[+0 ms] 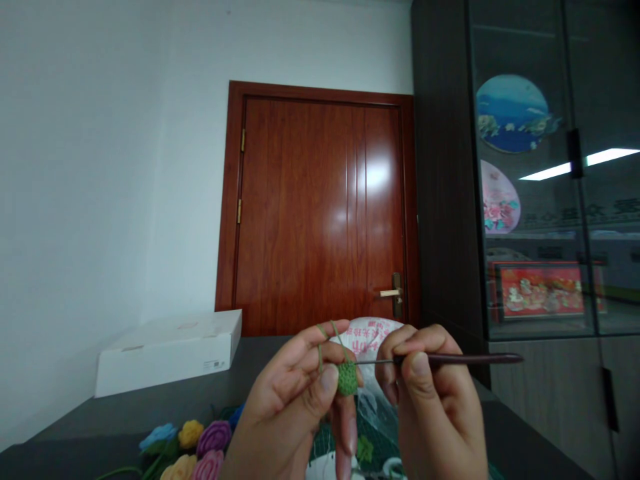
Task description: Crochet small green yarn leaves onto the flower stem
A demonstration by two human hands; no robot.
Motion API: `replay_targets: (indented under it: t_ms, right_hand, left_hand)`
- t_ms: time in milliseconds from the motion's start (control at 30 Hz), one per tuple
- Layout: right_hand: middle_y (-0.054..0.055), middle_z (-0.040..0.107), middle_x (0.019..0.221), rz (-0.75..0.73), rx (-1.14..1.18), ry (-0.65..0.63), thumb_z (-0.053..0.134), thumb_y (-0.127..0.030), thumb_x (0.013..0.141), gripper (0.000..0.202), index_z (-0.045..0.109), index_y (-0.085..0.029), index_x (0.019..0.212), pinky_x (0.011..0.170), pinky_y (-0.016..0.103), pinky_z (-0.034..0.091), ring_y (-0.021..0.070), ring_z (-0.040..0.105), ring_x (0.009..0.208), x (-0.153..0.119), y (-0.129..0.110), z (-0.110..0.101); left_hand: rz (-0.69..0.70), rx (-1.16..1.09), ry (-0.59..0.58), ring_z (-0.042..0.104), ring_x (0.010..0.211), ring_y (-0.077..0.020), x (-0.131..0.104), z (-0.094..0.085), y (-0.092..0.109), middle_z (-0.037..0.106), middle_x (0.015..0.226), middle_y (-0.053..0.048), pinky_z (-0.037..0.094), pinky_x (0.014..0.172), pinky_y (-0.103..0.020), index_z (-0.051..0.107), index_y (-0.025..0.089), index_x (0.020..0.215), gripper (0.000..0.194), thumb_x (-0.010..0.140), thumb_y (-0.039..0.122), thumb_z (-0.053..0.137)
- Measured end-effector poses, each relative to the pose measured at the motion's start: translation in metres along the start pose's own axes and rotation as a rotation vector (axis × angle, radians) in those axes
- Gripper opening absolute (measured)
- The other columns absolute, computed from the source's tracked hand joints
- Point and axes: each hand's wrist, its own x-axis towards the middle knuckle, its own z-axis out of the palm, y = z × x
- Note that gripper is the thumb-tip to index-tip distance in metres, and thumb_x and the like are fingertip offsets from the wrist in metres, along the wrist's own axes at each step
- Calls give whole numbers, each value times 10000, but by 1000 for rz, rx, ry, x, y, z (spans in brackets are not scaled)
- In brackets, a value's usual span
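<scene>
Pinched between the thumb and fingers of my left hand [300,397] is a small green crochet piece [347,379]. Green yarn [339,335] loops over the raised index finger of that hand and runs down to the piece. My right hand [435,393] grips a crochet hook [465,359] with a dark handle, held level and pointing left. The hook's thin metal shaft reaches the upper edge of the green piece; its tip is hidden or too small to make out.
Crocheted flowers [214,438] in several colours lie at the lower left of the dark table [65,427]. A white box [165,353] stands behind them. Beyond my hands is a white plastic bag [370,333] with red print. A green leaf [365,449] lies on a green mat [383,440].
</scene>
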Motion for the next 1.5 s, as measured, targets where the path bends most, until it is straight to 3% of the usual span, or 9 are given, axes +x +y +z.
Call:
replay_targets:
  t_ms: [133, 333, 633, 800, 1033, 1167, 1333, 1500]
  right_hand:
    - [-33, 517, 719, 51, 39, 31, 504, -282, 1029, 199, 560, -214, 851, 495, 187, 406, 81, 471, 550, 3, 1, 3]
    - [-29, 552, 758, 16, 14, 28, 528, -268, 1018, 162, 575, -216, 872, 474, 174, 429, 72, 512, 543, 5, 1, 5]
    - [-18, 572, 737, -171, -112, -34, 592, -235, 976, 100, 609, -213, 881, 541, 212, 482, 109, 560, 612, 7, -1, 0]
    - [-27, 549, 761, 112, 124, -47, 560, -317, 1001, 159, 574, -217, 878, 479, 185, 418, 80, 498, 550, 10, 0, 1]
    - [-55, 488, 643, 440, 323, -91, 608, -422, 963, 290, 489, -214, 799, 437, 174, 343, 75, 390, 490, 8, 4, 6]
    - [-68, 500, 653, 530, 470, -124, 615, -406, 965, 292, 497, -204, 792, 411, 163, 381, 47, 288, 448, 6, 6, 9]
    - [-72, 500, 601, 645, 548, -42, 626, -390, 963, 277, 560, -188, 786, 360, 174, 431, 52, 268, 426, 3, 8, 13]
    - [-61, 586, 664, 564, 543, -12, 616, -355, 976, 233, 550, -202, 814, 395, 154, 443, 34, 374, 416, -1, 10, 17]
  left_hand:
    - [-17, -23, -17, 582, 471, -96, 1, 0, 0, 696, 847, -39, 506, 349, -170, 652, 203, 1270, 307, 973, 190, 577]
    - [-44, -41, -39, 527, 435, -89, 1, 1, 2, 666, 667, -25, 477, 360, -138, 661, 189, 1279, 308, 1004, 217, 525]
    - [-33, 7, -36, 486, 417, -87, -2, -1, 1, 647, 652, -11, 445, 333, -137, 631, 212, 1315, 325, 1008, 233, 524]
    - [-48, -10, -49, 513, 434, -96, 0, -1, 0, 656, 637, -18, 470, 357, -147, 653, 214, 1294, 316, 998, 223, 540]
    - [39, 89, 2, 600, 528, -109, 0, 0, 3, 718, 890, -78, 507, 424, -185, 698, 186, 1223, 296, 941, 263, 654]
    - [117, 204, 33, 638, 603, -140, -1, 0, 1, 724, 943, -94, 555, 475, -223, 705, 179, 1197, 299, 912, 272, 697]
    - [144, 239, 34, 630, 637, -155, 1, -6, -4, 675, 863, -66, 575, 482, -242, 693, 173, 1236, 346, 916, 302, 691]
    - [193, 283, 129, 654, 665, -167, -2, 1, -2, 685, 991, -89, 595, 477, -253, 718, 207, 1236, 372, 872, 280, 739]
